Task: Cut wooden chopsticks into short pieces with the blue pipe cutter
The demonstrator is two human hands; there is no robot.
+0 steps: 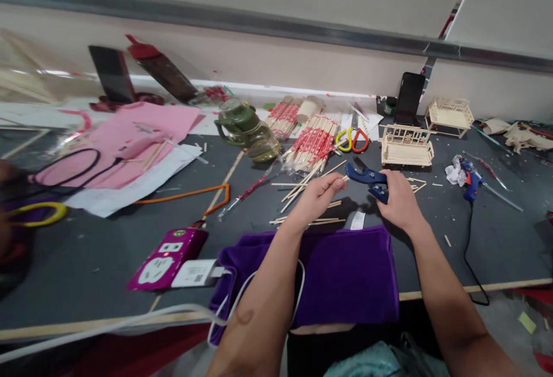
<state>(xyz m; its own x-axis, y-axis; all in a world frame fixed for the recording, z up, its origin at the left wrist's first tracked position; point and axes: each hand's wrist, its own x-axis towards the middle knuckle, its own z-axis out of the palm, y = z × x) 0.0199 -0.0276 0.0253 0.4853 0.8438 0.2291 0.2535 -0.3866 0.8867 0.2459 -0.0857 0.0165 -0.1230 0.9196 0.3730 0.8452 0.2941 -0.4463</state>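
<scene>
Pinching a thin wooden stick (345, 178), your left hand (319, 195) has its fingertips closed together out past the far edge of the purple cloth (349, 279). Your right hand (400, 199) is wrapped around a blue cutter (367, 176), also out beyond the cloth, toward its right end. The stick's tip sits right by the tool, but honestly I can't tell from this angle if the two touch.

More loose sticks (319, 221) lie on the dark surface (103, 250) just beyond the cloth, with a little white tag (358, 220) right at its far edge. Further back from the cloth you've got a pile of wrapped sticks (313, 143) in red-and-clear plastic, plus scissors (359, 142) with one yellow and one red loop. Beyond the cloth and a bit to its right stands a tiny wooden bench (406, 152), super neat slats on it btw.

Well off to the cloth's right there's a blue glue gun (473, 185), its cord dangling over the edge. On the cloth's left sits a purple power strip (168, 259), with a white adapter (194, 273) between it and the cloth.
</scene>
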